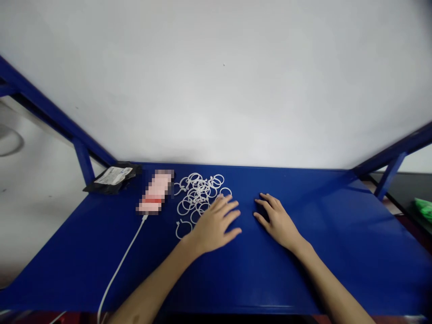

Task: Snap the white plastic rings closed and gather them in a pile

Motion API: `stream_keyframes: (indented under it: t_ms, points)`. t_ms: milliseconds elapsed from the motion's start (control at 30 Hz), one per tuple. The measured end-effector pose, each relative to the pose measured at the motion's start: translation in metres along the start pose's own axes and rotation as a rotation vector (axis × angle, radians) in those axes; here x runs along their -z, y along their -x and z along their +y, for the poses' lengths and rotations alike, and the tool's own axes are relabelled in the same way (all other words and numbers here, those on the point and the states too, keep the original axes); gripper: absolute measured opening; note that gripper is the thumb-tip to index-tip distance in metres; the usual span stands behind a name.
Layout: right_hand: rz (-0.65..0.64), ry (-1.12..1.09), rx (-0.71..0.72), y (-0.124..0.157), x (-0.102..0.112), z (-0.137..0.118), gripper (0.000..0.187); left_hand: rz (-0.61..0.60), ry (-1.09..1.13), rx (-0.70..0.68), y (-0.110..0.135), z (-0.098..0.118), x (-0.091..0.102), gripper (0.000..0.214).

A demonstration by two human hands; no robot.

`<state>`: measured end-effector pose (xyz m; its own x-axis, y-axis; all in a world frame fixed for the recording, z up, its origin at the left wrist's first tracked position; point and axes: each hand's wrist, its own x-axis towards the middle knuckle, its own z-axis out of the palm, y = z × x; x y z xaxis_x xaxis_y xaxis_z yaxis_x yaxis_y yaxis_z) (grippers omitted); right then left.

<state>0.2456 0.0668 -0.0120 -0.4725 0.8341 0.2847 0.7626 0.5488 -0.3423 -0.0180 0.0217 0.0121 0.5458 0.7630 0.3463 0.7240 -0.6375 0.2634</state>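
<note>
A loose heap of several thin white rings (199, 191), some with a small clip or gap, lies left of the middle on the blue table (249, 279). Over the heap's right edge, my left hand (216, 225) is open with its fingers spread; it hides part of the rings, and I cannot tell whether it touches them. My right hand (278, 222) rests open and palm down on the table, to the right of the rings. Its fingers point left, and nothing is in it.
Left of the rings lies a blurred-out phone (155, 193), with a white cable (123, 258) running to the front edge. A black plastic packet (113, 177) with a white label sits at the far left. Behind rises a white wall (229, 99); blue frame bars (389, 175) flank both sides.
</note>
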Motion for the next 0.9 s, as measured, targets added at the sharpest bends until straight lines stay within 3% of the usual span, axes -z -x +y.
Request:
stream_keyframes:
  t_ms: [100, 167, 467, 633, 733, 900]
  points:
    - [-0.010, -0.001, 0.006, 0.000, 0.000, 0.001, 0.039, -0.065, 0.063, -0.098, 0.002, 0.023, -0.017, 0.034]
    - [-0.018, 0.005, 0.005, 0.000, 0.000, 0.001, 0.040, -0.081, 0.090, -0.094, 0.005, 0.030, -0.025, 0.033]
    - [-0.009, 0.012, 0.048, -0.004, 0.000, -0.012, 0.034, -0.074, 0.138, -0.063, 0.004, 0.027, -0.025, 0.028]
    - [-0.112, 0.058, 0.204, -0.034, -0.007, -0.041, 0.037, -0.058, 0.046, 0.007, 0.004, 0.028, -0.026, 0.031]
    - [-0.154, 0.147, 0.228, -0.060, -0.013, -0.054, 0.037, -0.061, 0.028, 0.053, 0.004, 0.028, -0.025, 0.034]
    - [-0.162, 0.121, 0.220, -0.076, -0.016, -0.051, 0.012, -0.046, 0.011, 0.083, 0.005, 0.024, -0.023, 0.030]
